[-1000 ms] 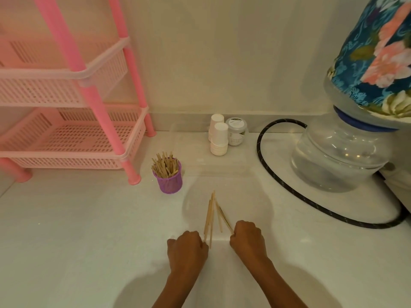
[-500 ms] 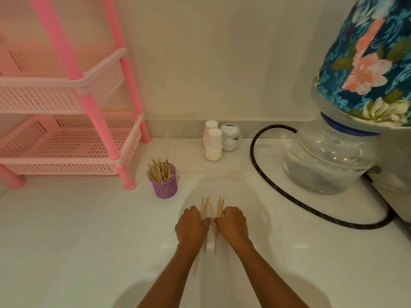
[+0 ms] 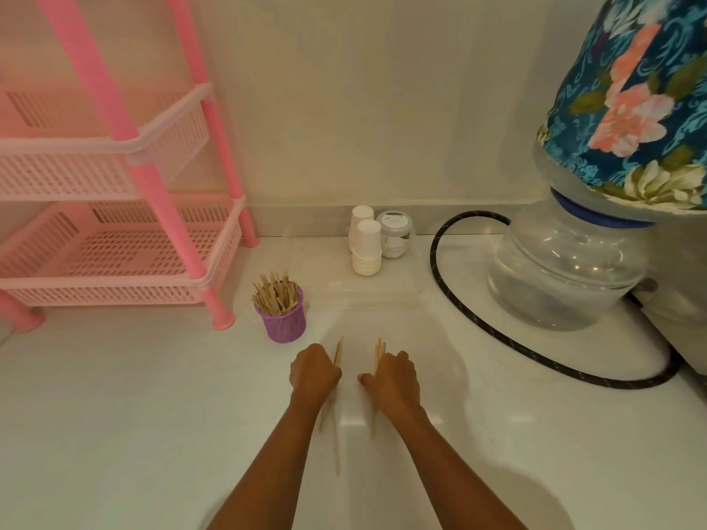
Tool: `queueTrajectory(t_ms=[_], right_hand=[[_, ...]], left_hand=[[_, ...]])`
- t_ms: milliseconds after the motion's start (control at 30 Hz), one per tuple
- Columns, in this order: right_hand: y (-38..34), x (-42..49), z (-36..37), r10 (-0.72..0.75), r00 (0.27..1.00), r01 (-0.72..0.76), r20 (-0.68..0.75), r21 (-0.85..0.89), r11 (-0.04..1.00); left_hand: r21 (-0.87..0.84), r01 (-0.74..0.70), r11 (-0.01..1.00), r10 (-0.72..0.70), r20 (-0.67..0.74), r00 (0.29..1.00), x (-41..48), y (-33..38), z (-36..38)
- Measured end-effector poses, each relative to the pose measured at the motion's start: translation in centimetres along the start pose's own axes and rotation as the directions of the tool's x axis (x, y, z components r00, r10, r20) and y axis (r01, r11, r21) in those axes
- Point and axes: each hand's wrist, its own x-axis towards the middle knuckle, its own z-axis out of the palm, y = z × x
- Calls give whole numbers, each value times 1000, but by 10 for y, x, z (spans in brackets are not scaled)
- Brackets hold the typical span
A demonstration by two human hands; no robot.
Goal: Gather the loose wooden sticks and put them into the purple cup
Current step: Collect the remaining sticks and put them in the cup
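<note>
A purple mesh cup [image 3: 283, 322] stands on the white counter, packed with several upright wooden sticks [image 3: 274, 293]. Just right of and nearer than the cup, my left hand [image 3: 314, 372] is closed around a few loose wooden sticks [image 3: 338, 350] that poke out past its knuckles and trail back under the wrist. My right hand [image 3: 394, 375] is closed on another small bundle of sticks [image 3: 378, 349], whose ends show above the fingers and below the wrist. The two hands are a short gap apart.
A pink two-tier plastic rack [image 3: 114, 258] fills the left. Stacked white paper cups [image 3: 366, 246] and a small jar [image 3: 395, 234] stand by the back wall. A black hose [image 3: 497, 334] curves around a clear water jug [image 3: 566, 277] with a floral cover at right.
My hands came together over the scattered sticks, then drew apart, each now holding its own bundle. The view shifted slightly.
</note>
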Motion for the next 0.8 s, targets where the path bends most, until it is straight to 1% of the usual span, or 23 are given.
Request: queueTrajectory(t_ms=[67,200,267,333,533,667,800], right_hand=[[-6,-2,4,-24,999,24,21,-32,999],[-18,-11,19,-62,990,78,127,-125,989],[-21,-18,29,-91,987,119,134,-216,969],[-22,-21,37,-124,985,150,117,-253,956],[-14,-15,33,-152,978,169,143,-114,979],[-5,-11,30,-188,978,195,91,-74,978],[0,-10,29,-192,981,191,1,-75,979]], left_hand=[[-38,2,999,-1,25,1000,4,-4,-2],[-121,32,992,-23,74,997,12,-12,-3],[-142,24,990,-13,81,997,13,-15,-2],[-167,16,986,-1,88,996,13,-18,-2],[-222,82,972,-60,105,993,20,-30,-8],[-285,87,955,-58,108,992,24,-37,-8],[-315,92,945,-57,118,991,24,-41,-10]])
